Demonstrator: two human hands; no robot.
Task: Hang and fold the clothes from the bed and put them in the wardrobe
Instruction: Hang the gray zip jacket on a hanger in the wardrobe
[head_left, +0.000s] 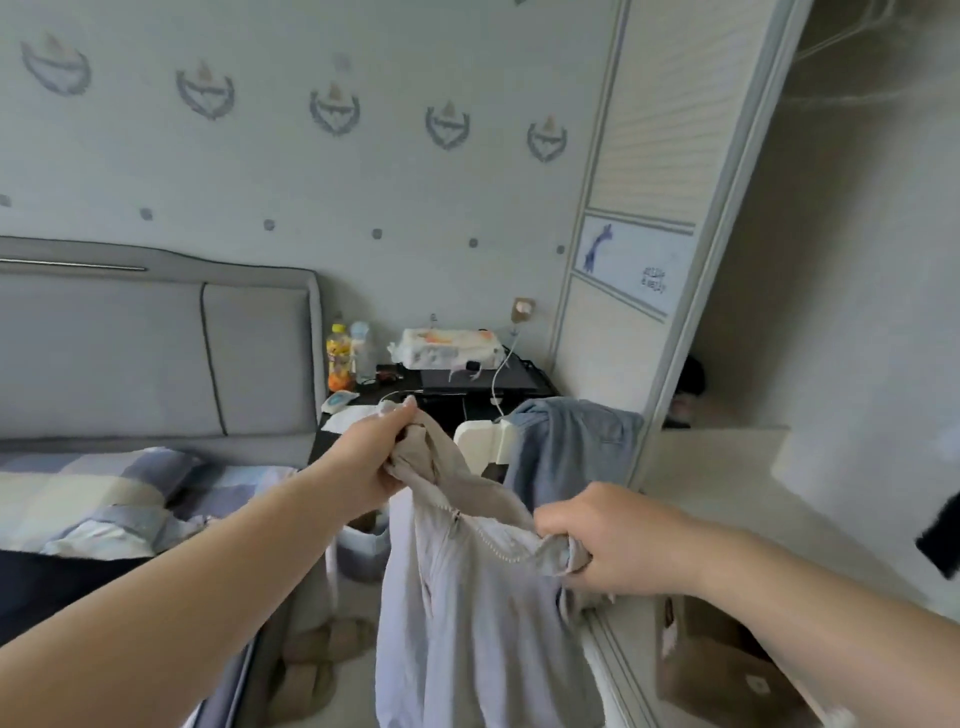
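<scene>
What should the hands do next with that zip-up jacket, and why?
Probably lift the jacket and pull its top edge straight. The left hand and the right hand each grip a bunched bit of it, so the cloth sags between them and hangs crumpled. No hanger is in either hand, so spreading it flat seems the first step before hanging or folding.

The zip-up cloth jacket was pale lilac-grey, its collar beige; the padded headboard grey with dark piping; the bedding apparently blue-and-cream checked.
</scene>
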